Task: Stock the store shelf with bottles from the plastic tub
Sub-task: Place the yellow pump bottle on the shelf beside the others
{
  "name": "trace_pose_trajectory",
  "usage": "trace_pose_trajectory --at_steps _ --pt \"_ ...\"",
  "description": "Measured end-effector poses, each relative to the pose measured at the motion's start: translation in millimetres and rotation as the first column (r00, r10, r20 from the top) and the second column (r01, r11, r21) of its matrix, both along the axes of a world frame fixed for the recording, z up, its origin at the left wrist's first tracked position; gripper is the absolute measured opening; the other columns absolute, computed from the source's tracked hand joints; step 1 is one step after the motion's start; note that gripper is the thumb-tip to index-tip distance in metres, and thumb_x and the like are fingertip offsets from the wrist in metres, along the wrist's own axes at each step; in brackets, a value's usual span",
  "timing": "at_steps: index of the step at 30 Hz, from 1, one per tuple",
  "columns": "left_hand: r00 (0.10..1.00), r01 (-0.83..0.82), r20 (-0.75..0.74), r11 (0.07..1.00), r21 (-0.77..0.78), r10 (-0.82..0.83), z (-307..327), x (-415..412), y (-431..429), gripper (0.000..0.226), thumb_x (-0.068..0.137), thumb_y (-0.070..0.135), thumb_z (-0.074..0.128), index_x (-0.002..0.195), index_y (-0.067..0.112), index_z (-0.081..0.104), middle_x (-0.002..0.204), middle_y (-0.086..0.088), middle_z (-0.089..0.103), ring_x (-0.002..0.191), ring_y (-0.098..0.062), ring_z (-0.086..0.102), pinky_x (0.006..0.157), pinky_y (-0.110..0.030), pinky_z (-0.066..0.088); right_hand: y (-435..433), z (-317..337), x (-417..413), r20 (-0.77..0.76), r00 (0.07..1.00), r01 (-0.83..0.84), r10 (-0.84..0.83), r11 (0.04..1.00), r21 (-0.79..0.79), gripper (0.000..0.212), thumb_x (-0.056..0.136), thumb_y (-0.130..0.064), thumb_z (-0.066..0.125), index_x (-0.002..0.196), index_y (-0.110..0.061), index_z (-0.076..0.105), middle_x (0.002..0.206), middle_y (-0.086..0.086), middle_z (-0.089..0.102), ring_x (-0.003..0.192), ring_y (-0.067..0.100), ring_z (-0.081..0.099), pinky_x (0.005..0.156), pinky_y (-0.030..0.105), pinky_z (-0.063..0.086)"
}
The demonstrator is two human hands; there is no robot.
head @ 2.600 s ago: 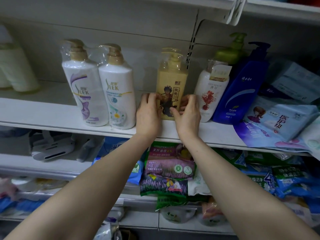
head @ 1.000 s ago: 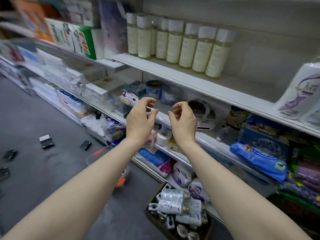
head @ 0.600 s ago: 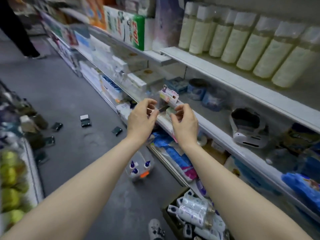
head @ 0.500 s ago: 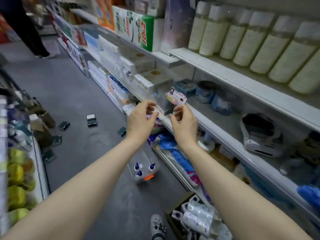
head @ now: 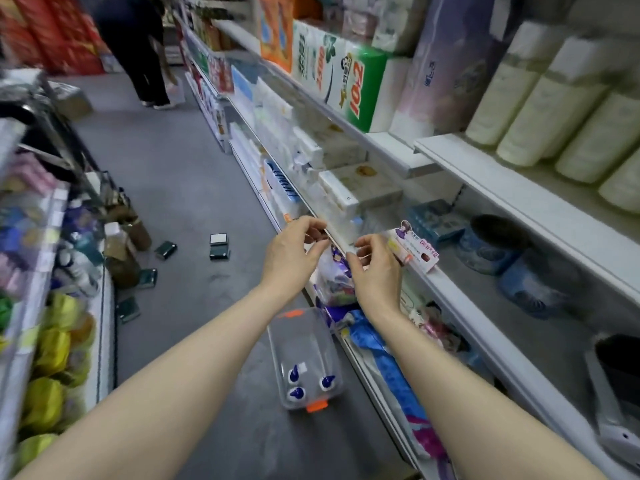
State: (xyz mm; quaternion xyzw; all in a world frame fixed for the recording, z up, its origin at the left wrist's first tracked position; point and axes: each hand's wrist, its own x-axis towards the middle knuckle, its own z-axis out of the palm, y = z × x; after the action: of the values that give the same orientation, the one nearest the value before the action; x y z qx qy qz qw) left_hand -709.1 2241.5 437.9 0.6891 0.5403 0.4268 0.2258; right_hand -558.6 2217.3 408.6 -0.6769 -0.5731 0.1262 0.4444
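- Head view: the clear plastic tub sits on the grey floor, just beside the foot of the shelving and below the gap between the forearms. Three blue-capped bottles are at its near end.
- The left hand and right hand hang above the tub near a shelf edge, fingers loosely curled, gripping nothing.
- A pink-and-white packet stands just beside the right hand.
- Cream bottles line the upper shelf.

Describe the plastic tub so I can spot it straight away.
Find the grey aisle floor at the foot of the white shelving on the right. The tub is the clear box standing there, with an orange latch at its near end. Only it holds blue-capped bottles.
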Motion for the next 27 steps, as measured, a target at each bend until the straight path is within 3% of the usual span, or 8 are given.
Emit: trace_pose_trajectory --at_steps 4,10,18,23,27 --pt "1.000 0.003 -0.008 1.000 -0.022 -0.003 -10.4 -5.9 43.0 0.019 0.087 0.019 0.069 0.103 0.028 0.065 0.091 0.014 0.064 0.083 0.001 0.059 0.079 -0.020 0.047 39.1 -10.2 -3.8 0.004 1.000 -0.007 0.007 1.000 -0.012 0.012 0.091 -0.020 0.068 0.098 -0.022 0.058 0.092 -0.005 0.063 0.083 0.014 0.060 0.079 0.042 0.052" --pt "0.995 0.096 -0.020 0.992 -0.086 -0.098 -44.6 -22.9 116.5 0.017 0.088 0.017 0.068 0.100 0.027 0.062 0.086 0.023 0.059 0.087 -0.009 0.061 0.084 -0.039 0.054 100.1 -38.5 -14.8 -0.007 0.998 0.068 -0.069 0.996 -0.062 0.014 0.089 -0.016 0.069 0.099 -0.021 0.060 0.093 -0.005 0.063 0.084 0.012 0.060 0.079 0.037 0.051" --pt "0.969 0.227 -0.040 0.938 -0.261 -0.245 -116.1 -50.5 204.8 0.022 0.089 0.020 0.067 0.108 0.029 0.063 0.095 0.013 0.063 0.091 -0.009 0.062 0.085 -0.041 0.055 156.8 -104.0 -47.6 -0.037 0.976 0.205 -0.216 0.959 -0.194 0.015 0.089 -0.013 0.068 0.097 -0.022 0.059 0.090 -0.006 0.061 0.076 0.008 0.053 0.072 0.029 0.045" --pt "0.944 0.286 -0.065 0.899 -0.333 -0.324 -163.2 -60.8 231.9 0.019 0.092 0.024 0.065 0.111 0.025 0.064 0.095 0.011 0.063 0.089 -0.009 0.061 0.084 -0.039 0.054 174.1 -148.5 -59.2 -0.047 0.959 0.260 -0.281 0.931 -0.256 0.013 0.089 -0.015 0.067 0.097 -0.020 0.058 0.090 -0.003 0.063 0.079 0.014 0.059 0.075 0.042 0.052" --pt "0.938 0.293 -0.053 0.865 -0.407 -0.343 -201.6 -59.7 243.4 0.023 0.090 0.019 0.065 0.112 0.025 0.064 0.098 0.008 0.064 0.090 -0.011 0.062 0.084 -0.041 0.055 184.3 -182.9 -59.0 -0.051 0.959 0.252 -0.277 0.924 -0.288 0.014 0.089 -0.013 0.068 0.100 -0.019 0.060 0.091 -0.003 0.062 0.079 0.011 0.058 0.075 0.041 0.053"
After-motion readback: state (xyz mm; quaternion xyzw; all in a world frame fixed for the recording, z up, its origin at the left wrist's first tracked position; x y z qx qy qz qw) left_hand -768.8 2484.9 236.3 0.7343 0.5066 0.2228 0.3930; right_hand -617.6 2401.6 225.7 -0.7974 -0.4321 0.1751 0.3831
